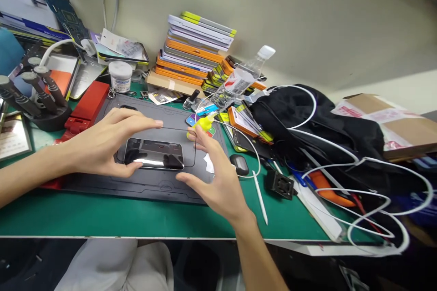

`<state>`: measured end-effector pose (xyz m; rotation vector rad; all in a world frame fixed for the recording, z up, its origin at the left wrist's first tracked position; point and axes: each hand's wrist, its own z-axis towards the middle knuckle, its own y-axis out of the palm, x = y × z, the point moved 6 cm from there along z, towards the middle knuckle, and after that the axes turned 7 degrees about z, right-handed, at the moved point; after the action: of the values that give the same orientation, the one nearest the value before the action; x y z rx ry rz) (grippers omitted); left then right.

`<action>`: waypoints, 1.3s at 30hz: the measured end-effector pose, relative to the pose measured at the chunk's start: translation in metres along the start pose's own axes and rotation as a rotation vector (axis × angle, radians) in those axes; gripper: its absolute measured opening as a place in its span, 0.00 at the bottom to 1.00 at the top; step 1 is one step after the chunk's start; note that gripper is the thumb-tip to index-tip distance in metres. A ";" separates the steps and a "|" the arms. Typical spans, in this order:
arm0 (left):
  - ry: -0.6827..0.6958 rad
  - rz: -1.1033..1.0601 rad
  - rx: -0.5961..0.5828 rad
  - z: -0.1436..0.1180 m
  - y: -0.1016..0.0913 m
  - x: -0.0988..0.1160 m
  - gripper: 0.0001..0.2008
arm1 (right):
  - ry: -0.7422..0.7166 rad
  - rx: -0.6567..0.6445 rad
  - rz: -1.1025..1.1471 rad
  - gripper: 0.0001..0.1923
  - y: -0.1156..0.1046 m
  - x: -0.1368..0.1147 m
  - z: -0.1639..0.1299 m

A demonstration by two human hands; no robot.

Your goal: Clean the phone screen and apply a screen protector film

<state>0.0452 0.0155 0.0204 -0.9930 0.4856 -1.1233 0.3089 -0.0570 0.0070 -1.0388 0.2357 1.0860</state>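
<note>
Black phone [153, 153] lying flat, glossy face up, in the middle of a dark grey work mat [143, 186] on a green table [102, 220]. Left hand [102, 145] arched over the phone's left end, fingers spread and stretched along the far edge, thumb down at the near left corner; contact with the glass not clear enough to tell. Right hand [213, 177] open beside the phone's right end, fingers spread and slightly curled, thumb pointing toward the near right corner, gripping nothing. Just beyond the right fingertips, a yellow-capped small bottle [204, 123] and coloured cards. Farther right, a dark oval case [239, 163], a white stylus [260, 196], white cables [341, 163] looped over a black bag [317, 118]. Behind, a clear plastic bottle [241, 77] leaning, stacked phone-case boxes [194, 47], a white jar [120, 76]; at left, a red holder [87, 104] and a stand of screwdrivers [37, 91].
</note>
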 end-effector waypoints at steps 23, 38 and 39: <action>-0.709 -0.297 -0.179 -0.008 0.008 -0.067 0.24 | -0.084 -0.178 -0.182 0.32 0.000 0.046 0.011; -0.405 -0.237 -0.162 0.005 -0.004 -0.052 0.16 | -0.233 -0.004 -0.155 0.35 0.000 0.021 0.011; -0.398 -0.246 -0.165 0.004 -0.002 -0.054 0.15 | -0.238 0.007 -0.167 0.35 -0.001 0.020 0.011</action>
<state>0.0256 0.0659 0.0167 -1.4125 0.1370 -1.0769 0.3161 -0.0358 0.0013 -0.8967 -0.0389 1.0446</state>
